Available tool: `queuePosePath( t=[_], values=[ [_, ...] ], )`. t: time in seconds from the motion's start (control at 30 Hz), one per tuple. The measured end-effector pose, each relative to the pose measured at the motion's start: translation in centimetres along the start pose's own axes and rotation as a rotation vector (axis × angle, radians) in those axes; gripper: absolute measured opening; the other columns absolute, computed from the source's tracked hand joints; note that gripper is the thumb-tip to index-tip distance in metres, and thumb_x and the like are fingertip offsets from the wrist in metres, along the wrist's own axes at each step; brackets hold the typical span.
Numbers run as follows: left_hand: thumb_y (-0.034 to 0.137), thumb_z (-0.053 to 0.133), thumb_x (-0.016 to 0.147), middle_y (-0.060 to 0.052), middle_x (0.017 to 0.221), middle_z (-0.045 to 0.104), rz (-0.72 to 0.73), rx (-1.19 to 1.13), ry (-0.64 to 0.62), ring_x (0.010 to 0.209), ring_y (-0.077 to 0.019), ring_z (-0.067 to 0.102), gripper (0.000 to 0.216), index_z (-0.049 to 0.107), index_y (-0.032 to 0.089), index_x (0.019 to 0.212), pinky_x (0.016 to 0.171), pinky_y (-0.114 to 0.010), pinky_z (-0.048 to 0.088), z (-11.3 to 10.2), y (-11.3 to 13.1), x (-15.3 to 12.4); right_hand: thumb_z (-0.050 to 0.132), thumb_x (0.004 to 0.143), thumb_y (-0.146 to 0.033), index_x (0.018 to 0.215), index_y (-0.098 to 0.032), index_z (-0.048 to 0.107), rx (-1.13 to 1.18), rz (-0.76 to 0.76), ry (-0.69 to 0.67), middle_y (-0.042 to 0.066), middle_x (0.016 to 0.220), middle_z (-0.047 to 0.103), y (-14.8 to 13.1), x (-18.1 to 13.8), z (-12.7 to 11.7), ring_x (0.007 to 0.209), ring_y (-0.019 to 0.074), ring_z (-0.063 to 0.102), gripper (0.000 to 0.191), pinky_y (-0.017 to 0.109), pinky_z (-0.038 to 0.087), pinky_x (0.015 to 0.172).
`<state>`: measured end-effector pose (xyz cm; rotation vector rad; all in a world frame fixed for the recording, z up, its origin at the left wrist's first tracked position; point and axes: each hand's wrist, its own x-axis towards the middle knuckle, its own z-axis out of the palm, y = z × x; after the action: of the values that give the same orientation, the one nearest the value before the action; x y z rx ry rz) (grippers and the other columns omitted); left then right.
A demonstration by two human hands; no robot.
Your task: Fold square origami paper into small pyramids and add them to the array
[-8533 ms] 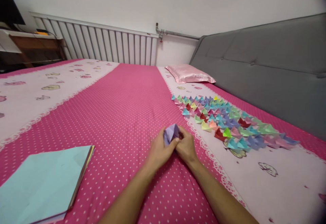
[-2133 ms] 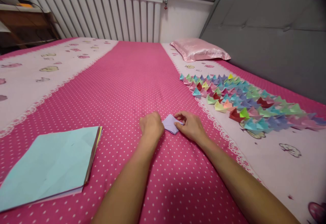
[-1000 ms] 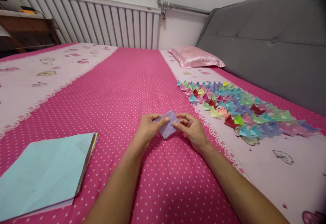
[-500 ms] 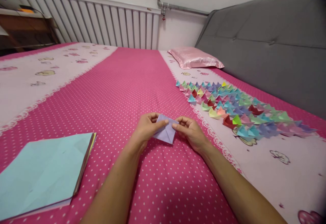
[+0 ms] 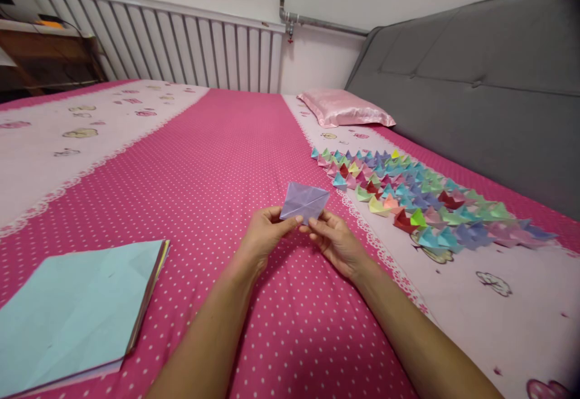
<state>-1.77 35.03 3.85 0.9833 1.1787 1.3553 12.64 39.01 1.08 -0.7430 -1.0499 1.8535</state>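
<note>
A small folded piece of lilac origami paper (image 5: 304,201) with crease lines is held above the pink dotted bedspread, roughly diamond-shaped. My left hand (image 5: 267,233) pinches its lower left edge, thumb on top and fingers behind. My right hand (image 5: 338,240) grips the lower right edge in the same way, the two thumbs nearly touching. To the right, rows of folded paper boats (image 5: 408,187) in many colours stand on the bed. A stack of square paper (image 5: 86,308) with a light blue sheet on top lies at the lower left.
A shiny pink pillow (image 5: 347,107) lies at the back right, beside a grey padded headboard (image 5: 480,78). A white radiator (image 5: 181,45) and a pipe (image 5: 326,23) with a red-handled valve run along the wall. At the far left stands a wooden table (image 5: 49,51).
The lilac paper has turned and tilted up, moving slightly away from me. Both hands have shifted their grip to its lower edges, and my thumbs have come closer together.
</note>
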Motion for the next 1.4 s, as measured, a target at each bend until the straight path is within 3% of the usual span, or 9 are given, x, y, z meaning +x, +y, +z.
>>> queuePosePath(
  t=[0.13,0.33,0.4,0.5,0.63,0.77,0.9,1.1,1.4],
  values=[
    [0.031,0.073,0.058,0.002,0.054,0.057,0.024,0.067,0.060,0.046,-0.0056,0.040,0.023,0.070,0.013,0.072,0.049,-0.021,0.030,-0.3,0.1,0.1,0.074,0.065,-0.027,0.094,-0.021,0.064,-0.141,-0.070,0.022,0.001,0.094,0.066,0.1,-0.1,0.0,0.065,0.0079,0.060,0.031,0.015,0.043,0.047],
    [0.025,0.069,0.063,0.003,0.047,0.051,0.027,0.247,0.095,0.041,-0.0049,0.037,0.014,0.067,0.011,0.063,0.044,-0.021,0.026,-0.4,0.3,0.1,0.075,0.061,-0.028,0.083,-0.021,0.062,-0.164,-0.221,0.149,-0.003,0.078,0.066,0.2,0.4,-0.5,0.059,0.0080,0.056,0.026,0.019,0.041,0.052],
    [0.025,0.068,0.065,0.004,0.042,0.048,-0.015,0.212,0.066,0.036,-0.0048,0.037,0.014,0.065,0.011,0.064,0.041,-0.020,0.026,-0.3,0.4,0.0,0.075,0.060,-0.029,0.081,-0.020,0.063,-0.177,-0.210,0.161,-0.005,0.068,0.063,0.2,0.5,-0.7,0.047,0.0054,0.047,0.026,0.019,0.036,0.045],
    [0.025,0.067,0.067,-0.002,0.055,0.062,-0.103,0.051,-0.059,0.045,-0.0091,0.053,0.017,0.065,0.011,0.078,0.045,-0.020,0.037,-0.2,0.5,-0.1,0.076,0.059,-0.030,0.079,-0.020,0.063,-0.177,-0.209,0.146,-0.006,0.062,0.059,0.3,0.4,-0.7,0.041,0.0041,0.041,0.026,0.019,0.034,0.042],
    [0.015,0.068,0.064,-0.010,0.087,0.069,-0.157,-0.133,-0.207,0.073,-0.0134,0.064,0.030,0.065,0.011,0.093,0.063,-0.020,0.047,-0.4,0.6,-0.3,0.075,0.059,-0.028,0.077,-0.020,0.064,-0.155,-0.270,0.143,-0.002,0.072,0.063,0.2,0.4,-0.5,0.061,0.0101,0.056,0.023,0.022,0.045,0.059],
    [0.006,0.062,0.060,-0.007,0.086,0.069,-0.183,-0.230,-0.196,0.068,-0.0086,0.060,0.034,0.067,0.011,0.093,0.070,-0.019,0.047,-1.0,1.1,-0.3,0.073,0.060,-0.026,0.077,-0.022,0.064,-0.157,-0.319,0.141,0.002,0.091,0.065,-0.2,0.3,-0.5,0.078,0.0148,0.059,0.020,0.026,0.048,0.068],
    [0.011,0.062,0.059,-0.010,0.100,0.067,-0.166,-0.209,-0.215,0.079,-0.0136,0.061,0.043,0.065,0.012,0.102,0.073,-0.023,0.048,-1.6,1.5,-0.4,0.068,0.063,-0.021,0.085,-0.025,0.064,-0.163,-0.341,0.057,0.002,0.112,0.060,-0.7,-0.1,-0.4,0.094,0.0179,0.057,0.023,0.028,0.047,0.076],
    [0.036,0.056,0.068,-0.014,0.093,0.067,-0.086,-0.120,-0.075,0.078,-0.0189,0.062,0.040,0.068,0.009,0.095,0.073,-0.029,0.047,-1.4,0.9,-0.1,0.060,0.066,-0.026,0.094,-0.025,0.064,-0.186,-0.353,-0.047,0.004,0.125,0.052,-1.0,-0.6,-0.5,0.099,0.0217,0.055,0.028,0.029,0.048,0.071],
    [0.033,0.054,0.066,-0.012,0.088,0.066,-0.032,-0.033,-0.011,0.078,-0.0189,0.058,0.032,0.070,0.010,0.082,0.068,-0.026,0.044,-1.0,0.9,-0.2,0.063,0.070,-0.025,0.087,-0.025,0.067,-0.245,-0.368,-0.065,0.003,0.122,0.053,-0.6,-0.4,-0.7,0.106,0.0218,0.051,0.018,0.032,0.044,0.082]
  ],
)
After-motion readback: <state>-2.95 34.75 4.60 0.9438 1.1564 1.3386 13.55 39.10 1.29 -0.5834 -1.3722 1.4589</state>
